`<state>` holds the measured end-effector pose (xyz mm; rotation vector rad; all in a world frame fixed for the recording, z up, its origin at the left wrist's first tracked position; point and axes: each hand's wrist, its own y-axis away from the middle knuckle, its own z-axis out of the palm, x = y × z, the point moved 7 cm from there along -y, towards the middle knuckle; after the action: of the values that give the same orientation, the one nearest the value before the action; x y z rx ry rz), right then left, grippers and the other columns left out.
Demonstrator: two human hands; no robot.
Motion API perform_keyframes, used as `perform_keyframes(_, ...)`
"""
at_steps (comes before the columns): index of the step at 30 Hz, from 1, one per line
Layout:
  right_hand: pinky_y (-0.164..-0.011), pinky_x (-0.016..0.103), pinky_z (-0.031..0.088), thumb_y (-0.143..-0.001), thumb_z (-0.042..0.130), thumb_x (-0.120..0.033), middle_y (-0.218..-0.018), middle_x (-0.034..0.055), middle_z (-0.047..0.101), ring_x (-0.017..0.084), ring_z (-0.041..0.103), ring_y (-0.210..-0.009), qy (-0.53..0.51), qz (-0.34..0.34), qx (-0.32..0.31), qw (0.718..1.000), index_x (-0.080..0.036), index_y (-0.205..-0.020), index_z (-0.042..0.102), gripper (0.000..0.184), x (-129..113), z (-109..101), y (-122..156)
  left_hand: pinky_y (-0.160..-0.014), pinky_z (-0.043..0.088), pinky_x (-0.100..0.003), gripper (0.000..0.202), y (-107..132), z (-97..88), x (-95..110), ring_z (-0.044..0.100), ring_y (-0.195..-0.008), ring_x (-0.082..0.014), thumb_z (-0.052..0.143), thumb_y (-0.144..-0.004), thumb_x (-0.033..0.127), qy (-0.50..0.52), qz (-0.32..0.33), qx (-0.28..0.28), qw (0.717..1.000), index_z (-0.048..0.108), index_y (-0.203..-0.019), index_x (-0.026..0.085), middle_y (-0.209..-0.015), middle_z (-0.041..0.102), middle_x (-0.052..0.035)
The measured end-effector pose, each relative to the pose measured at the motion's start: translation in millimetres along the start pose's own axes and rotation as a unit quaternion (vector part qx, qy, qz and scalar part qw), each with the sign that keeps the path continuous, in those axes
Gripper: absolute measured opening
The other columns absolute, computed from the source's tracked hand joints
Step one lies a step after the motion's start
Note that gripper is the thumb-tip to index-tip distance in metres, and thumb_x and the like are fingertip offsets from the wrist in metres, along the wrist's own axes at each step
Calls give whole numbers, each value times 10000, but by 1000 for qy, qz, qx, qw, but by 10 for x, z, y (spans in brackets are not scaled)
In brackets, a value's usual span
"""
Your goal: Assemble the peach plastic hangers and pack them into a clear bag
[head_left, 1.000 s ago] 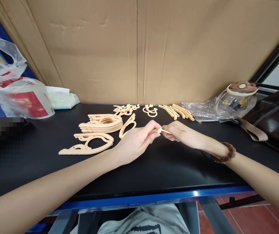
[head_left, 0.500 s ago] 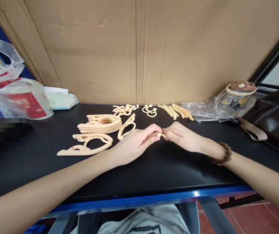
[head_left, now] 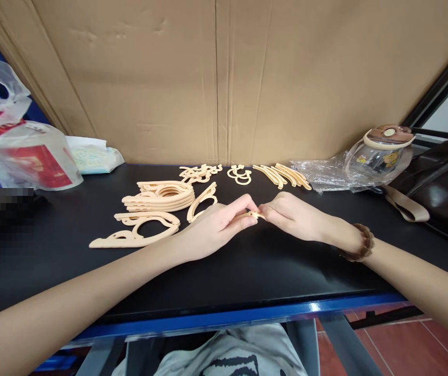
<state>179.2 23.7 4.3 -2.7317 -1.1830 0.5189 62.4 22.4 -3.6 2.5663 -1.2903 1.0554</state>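
One peach-coloured piece (head_left: 253,214) is pinched between the thumb and forefinger of my left hand (head_left: 210,228), over the black tabletop (head_left: 231,287). My right hand (head_left: 298,216) is curled closed on its other end, right beside my left fingertips; how much lies inside my grip I cannot tell. Just beyond my left wrist sits a looped part (head_left: 195,203), with a layered stack (head_left: 161,206) to its left. Farther back lie small hooks (head_left: 242,183) and thin curved strips (head_left: 292,175).
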Motion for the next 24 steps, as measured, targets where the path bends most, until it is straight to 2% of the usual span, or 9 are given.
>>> perform_keyframes(5, -532, 290, 172, -940, 305, -263, -491, -41, 313, 72, 212, -461, 84, 6, -31, 996, -171, -553, 335, 400, -13, 73, -7, -610, 336, -230, 186, -7, 55, 31, 441, -604, -105, 356, -989, 422, 2, 8, -54, 998, 419, -946, 253, -665, 494, 84)
perform_keyframes(11, -531, 292, 164, -915, 317, -259, -514, -8, 440, 84, 274, -459, 156, 37, -40, 986, -165, -573, 435, 374, -23, -9, -24, -615, 353, -243, 207, -59, 50, 25, 498, -634, -122, 367, -977, 443, 21, -8, -45, 999, 391, -937, 242, -699, 578, 75)
perform_keyframes(16, -533, 260, 231, -866, 410, -243, -552, -16, 509, 100, 387, -496, 111, 88, -52, 989, -182, -671, 511, 228, 63, -164, -12, -613, 380, -250, 136, -51, 111, 10, 535, -638, -138, 450, -946, 365, -9, -4, -60, 998, 424, -1008, 247, -746, 607, 52)
perform_keyframes(18, -537, 250, 261, -852, 455, -272, -585, -14, 558, 108, 432, -516, 89, 126, -67, 986, -190, -724, 542, 175, 178, -190, 10, -645, 398, -259, 146, -42, 133, 27, 570, -693, -151, 462, -928, 277, -33, 11, -69, 997, 451, -1072, 250, -816, 635, 30)
perform_keyframes(20, -551, 251, 293, -860, 476, -332, -629, -1, 602, 126, 480, -554, 81, 151, -82, 982, -194, -766, 566, 190, 295, -189, 29, -717, 416, -271, 244, -39, 138, 61, 595, -809, -166, 437, -919, 198, -56, 35, -69, 995, 482, -1151, 256, -933, 651, 2)
perform_keyframes(22, -594, 261, 332, -863, 493, -372, -695, 20, 635, 155, 533, -638, 84, 147, -80, 982, -192, -813, 593, 211, 372, -181, 28, -814, 415, -285, 360, -38, 141, 97, 576, -953, -180, 427, -907, 141, -81, 63, -66, 993, 500, -1234, 274, -1075, 638, -16)
perform_keyframes(24, -668, 281, 369, -857, 520, -385, -793, 45, 651, 184, 563, -753, 92, 115, -63, 987, -187, -861, 615, 220, 388, -171, 8, -898, 395, -301, 446, -36, 156, 116, 534, -1057, -189, 418, -907, 108, -96, 86, -66, 989, 487, -1304, 300, -1197, 605, -14)
